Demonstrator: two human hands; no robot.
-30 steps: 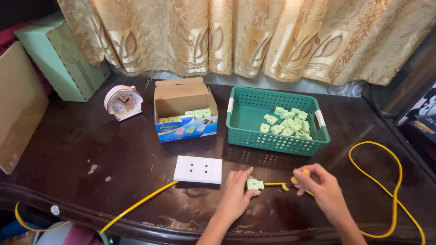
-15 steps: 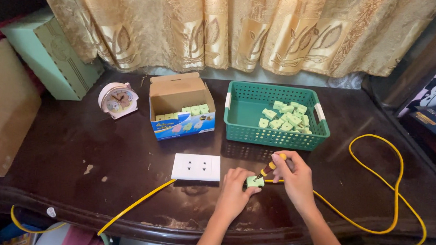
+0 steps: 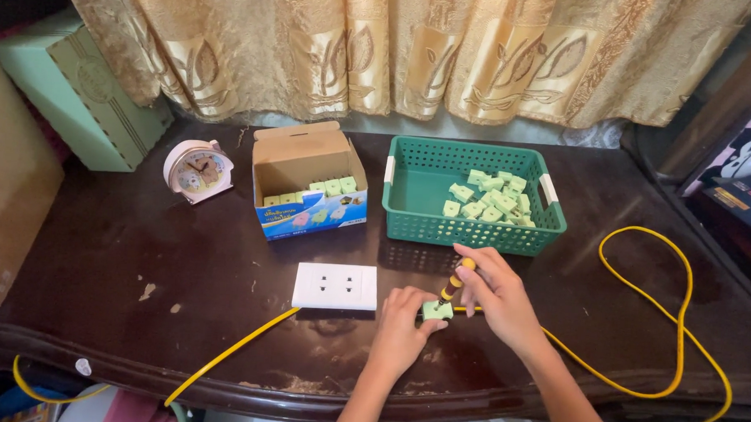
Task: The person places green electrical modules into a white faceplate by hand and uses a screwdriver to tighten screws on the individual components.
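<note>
The left hand [image 3: 402, 324] rested on the dark wooden table [image 3: 141, 261], its fingertips pinching a small pale green plug piece [image 3: 437, 310] and pressing it down against the tabletop. Just at its three o'clock, the right hand [image 3: 499, 297] was closed around a screwdriver with a yellow and black handle [image 3: 455, 280], held nearly upright with the handle leaning toward one o'clock and the tip set down on the green piece. That piece lay near the front edge of the table, at six o'clock from the green plastic basket [image 3: 409, 216], which held a heap of similar pale green pieces [image 3: 492, 200] in its right half. A white two-socket outlet plate [image 3: 335, 286] lay flat at nine o'clock from the hands, close by but not touching them. A yellow cable [image 3: 671, 329] looped widely at three o'clock from the hands and ran back under the right wrist, while another stretch of it trailed from under the outlet plate toward seven o'clock, over the table edge. At eleven o'clock from the hands stood an open cardboard box [image 3: 306, 179] with more green pieces inside, and further toward ten o'clock a small pink clock [image 3: 196, 168]. Gold patterned curtains [image 3: 398, 45] hung behind the table at twelve o'clock.
</note>
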